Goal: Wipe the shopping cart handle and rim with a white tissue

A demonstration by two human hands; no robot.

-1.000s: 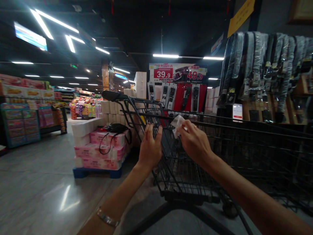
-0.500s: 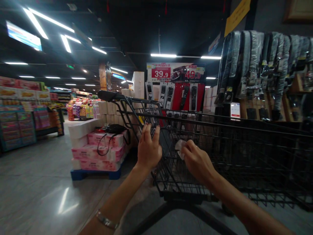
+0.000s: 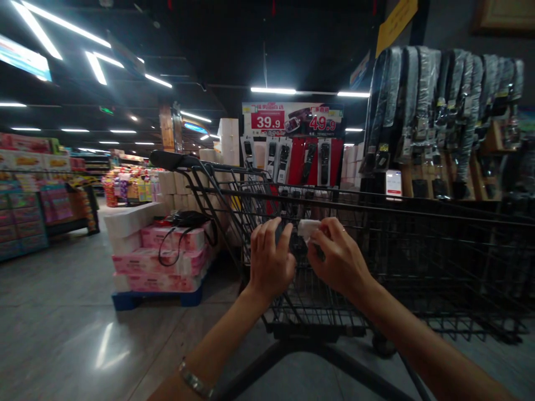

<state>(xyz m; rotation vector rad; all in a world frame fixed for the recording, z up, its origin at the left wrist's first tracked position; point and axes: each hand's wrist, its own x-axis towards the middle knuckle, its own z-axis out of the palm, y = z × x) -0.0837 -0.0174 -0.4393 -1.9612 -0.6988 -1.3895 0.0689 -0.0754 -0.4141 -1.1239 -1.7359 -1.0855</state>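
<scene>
A small white crumpled piece (image 3: 308, 227), perhaps tissue, is pinched between the fingertips of my right hand (image 3: 340, 253). To its left, my left hand (image 3: 271, 259) is raised with its back toward me and its fingers apart and slightly bent, holding nothing that I can see. Both hands are in front of the side of a black wire shopping cart (image 3: 401, 267); whether the left fingers touch its wires is unclear. The cart's handle (image 3: 167, 160) reaches out to the upper left.
Pink and white packs (image 3: 154, 262) are stacked on a blue pallet (image 3: 125, 301), with a black bag (image 3: 188, 219) on top. Behind the cart are a price sign (image 3: 292, 118) and hanging belts (image 3: 412, 100). A lit phone (image 3: 393, 184) stands upright at the right.
My left hand has moved right, closer to my right hand. My right hand has risen a little with the white piece, which now looks flatter and wider. The view has shifted slightly.
</scene>
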